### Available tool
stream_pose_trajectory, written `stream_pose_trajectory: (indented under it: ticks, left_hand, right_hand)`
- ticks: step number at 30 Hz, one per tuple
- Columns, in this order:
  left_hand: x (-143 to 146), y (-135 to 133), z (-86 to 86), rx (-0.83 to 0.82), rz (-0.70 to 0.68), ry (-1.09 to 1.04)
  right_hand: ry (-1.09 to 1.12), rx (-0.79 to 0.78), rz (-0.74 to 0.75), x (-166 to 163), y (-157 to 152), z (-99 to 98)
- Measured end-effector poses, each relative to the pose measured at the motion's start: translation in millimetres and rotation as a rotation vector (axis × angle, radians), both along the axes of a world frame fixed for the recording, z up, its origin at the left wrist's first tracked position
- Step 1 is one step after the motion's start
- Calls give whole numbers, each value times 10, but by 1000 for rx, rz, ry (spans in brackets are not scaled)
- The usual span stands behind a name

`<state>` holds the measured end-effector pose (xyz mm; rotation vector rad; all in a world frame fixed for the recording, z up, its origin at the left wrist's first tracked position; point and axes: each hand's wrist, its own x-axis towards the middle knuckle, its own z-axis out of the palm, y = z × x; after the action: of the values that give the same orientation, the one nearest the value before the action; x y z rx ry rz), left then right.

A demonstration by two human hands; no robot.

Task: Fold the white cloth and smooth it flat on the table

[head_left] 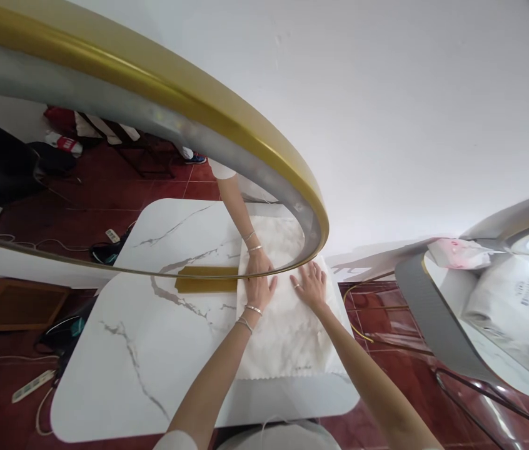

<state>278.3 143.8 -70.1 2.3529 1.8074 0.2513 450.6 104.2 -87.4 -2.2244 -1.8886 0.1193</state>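
Note:
A white cloth (287,340) with a scalloped near edge and small dark print lies spread on the marble-patterned table (137,369). My left hand (257,295) presses down on the cloth's left side, right at the bottom rim of the mirror; its fingertips are partly hidden there. My right hand (310,285) rests flat on the cloth farther right, fingers spread, a ring on one finger. Both hands are open. Nothing shows in either palm, though the undersides are hidden.
A large gold-rimmed mirror (227,106) overhangs the table, reflecting my arm and the room. Its gold base (206,285) sits left of the cloth. At right, a second table (440,312) holds a white printed bag (522,306). A power strip (33,386) lies on the floor.

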Motion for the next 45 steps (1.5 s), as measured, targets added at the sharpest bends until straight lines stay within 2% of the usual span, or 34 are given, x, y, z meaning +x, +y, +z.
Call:
stream_pose_trajectory:
  ticks: [3, 8, 12, 14, 18, 23, 26, 30, 32, 34, 39, 42, 45]
  left_hand:
    - [52, 130, -35, -29, -47, -2]
    - [142, 284, -81, -93, -33, 29]
    - [137, 278, -53, -64, -27, 37]
    - [110, 219, -17, -32, -30, 37]
    - [18, -38, 34, 33, 16, 66]
    - [-96, -377, 7, 203, 12, 56]
    - [-73, -388, -22, 198, 27, 35]
    - [69, -192, -82, 135, 69, -2]
    - [157, -52, -123, 117, 26, -49]
    - [249, 87, -159, 107, -74, -101]
    - [458, 282, -165, 87, -374, -158]
    - [508, 236, -129, 101, -464, -146]
    - [481, 23, -88, 106, -428, -105]
  right_hand:
    - [-21, -20, 12, 83, 131, 18]
    - [-37, -24, 9, 193, 275, 31]
    - [-65, -1, 244, 159, 245, -1]
    - [-70, 10, 322, 92, 164, -24]
    - [-80, 54, 339, -71, -146, -47]
    - [-86, 91, 381, -166, -471, -37]
    - [-86, 68, 376, -153, -370, -26]
    - [-75, 24, 372, -39, -24, -19]
    - [-72, 13, 370, 70, 106, -21]
    - [-78, 6, 342, 204, 162, -21]
    - [-117, -8, 232, 494, 49, -5]
    - [-129, -13, 190, 562, -99, 10]
    - [-130, -10, 172, 560, -315, 23]
